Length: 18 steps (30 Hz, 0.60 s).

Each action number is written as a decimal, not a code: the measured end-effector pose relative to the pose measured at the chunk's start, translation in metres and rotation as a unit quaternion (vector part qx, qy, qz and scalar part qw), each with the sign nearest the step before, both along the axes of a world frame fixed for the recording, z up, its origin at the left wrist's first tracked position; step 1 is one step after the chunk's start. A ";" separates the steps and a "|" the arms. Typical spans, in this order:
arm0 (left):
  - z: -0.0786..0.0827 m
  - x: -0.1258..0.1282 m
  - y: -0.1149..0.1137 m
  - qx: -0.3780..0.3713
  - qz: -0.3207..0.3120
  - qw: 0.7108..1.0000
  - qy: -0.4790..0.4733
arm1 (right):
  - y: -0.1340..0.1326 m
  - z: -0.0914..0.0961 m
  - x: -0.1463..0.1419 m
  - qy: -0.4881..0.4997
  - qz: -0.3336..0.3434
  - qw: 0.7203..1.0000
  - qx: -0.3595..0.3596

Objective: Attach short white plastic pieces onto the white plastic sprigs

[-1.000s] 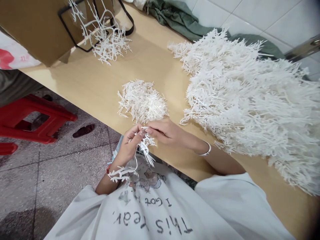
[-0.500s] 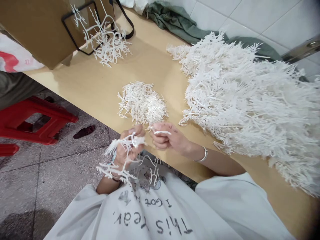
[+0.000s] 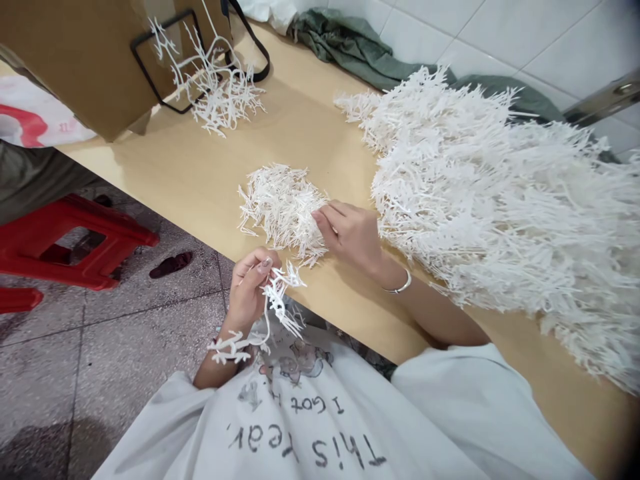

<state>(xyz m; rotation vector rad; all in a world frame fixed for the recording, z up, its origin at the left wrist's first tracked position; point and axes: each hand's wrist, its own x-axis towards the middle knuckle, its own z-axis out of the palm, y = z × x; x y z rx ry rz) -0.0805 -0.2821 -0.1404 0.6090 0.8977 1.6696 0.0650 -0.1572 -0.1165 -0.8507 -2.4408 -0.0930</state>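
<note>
My left hand (image 3: 250, 283) is closed in a pinch at the table's front edge. From its fingers hangs a white branching plastic sprig (image 3: 283, 300), with a thin stem curving down past the wrist to more forked twigs. My right hand (image 3: 353, 237), palm down with thumb and fingers pressed together, touches the right side of a small heap of short white twig pieces (image 3: 280, 203). What its fingertips hold is hidden against the heap. A silver bangle is on the right wrist.
A large mound of white branched sprigs (image 3: 500, 200) covers the table's right side. At back left, more branched pieces (image 3: 227, 100) lie by a black wire frame (image 3: 143, 67) and a cardboard box (image 3: 75, 60). Green cloth (image 3: 345, 47) lies along the wall. A red stool (image 3: 75, 247) stands at left.
My right hand has moved forward from beside the left hand to the small heap. My left hand has turned, and its sprig now hangs to the right of the fingers.
</note>
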 end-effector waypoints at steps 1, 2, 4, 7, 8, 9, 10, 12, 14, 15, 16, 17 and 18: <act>-0.001 0.000 0.000 0.008 0.007 1.000 0.006 | 0.000 0.000 0.000 0.001 -0.005 1.000 0.011; -0.001 0.000 -0.001 0.017 0.013 1.000 0.011 | 0.000 0.000 0.000 0.008 -0.010 1.000 0.020; -0.002 0.000 -0.001 0.031 0.021 0.999 0.017 | 0.001 0.000 0.001 0.037 -0.025 0.999 0.025; -0.003 0.000 -0.001 0.029 0.016 0.999 0.029 | 0.001 0.001 0.001 0.093 -0.033 0.995 -0.005; -0.003 0.000 -0.001 0.025 0.014 0.999 0.032 | -0.001 0.001 0.000 0.116 -0.025 0.993 -0.022; -0.002 0.000 -0.001 0.023 0.014 0.999 0.035 | -0.003 0.003 0.000 0.142 -0.006 0.989 -0.045; -0.002 0.000 -0.001 0.024 0.016 0.999 0.035 | -0.007 0.004 -0.001 0.164 0.027 0.983 -0.079; -0.001 0.000 0.000 0.034 0.022 0.999 0.034 | -0.018 0.008 -0.004 0.191 0.116 0.956 -0.188; 0.000 -0.001 0.000 0.039 0.029 0.998 0.040 | -0.031 0.012 -0.007 0.180 0.199 0.902 -0.338; 0.000 -0.001 0.000 0.037 0.034 0.998 0.048 | -0.038 0.013 -0.008 0.167 0.229 0.867 -0.410; 0.000 -0.001 0.000 0.034 0.039 0.997 0.058 | -0.044 0.014 -0.010 0.159 0.249 0.829 -0.475; 0.000 -0.001 0.000 0.030 0.046 0.996 0.070 | -0.048 0.015 -0.011 0.158 0.262 0.791 -0.530; 0.000 -0.001 -0.001 0.030 0.051 0.995 0.083 | -0.051 0.015 -0.012 0.161 0.271 0.754 -0.576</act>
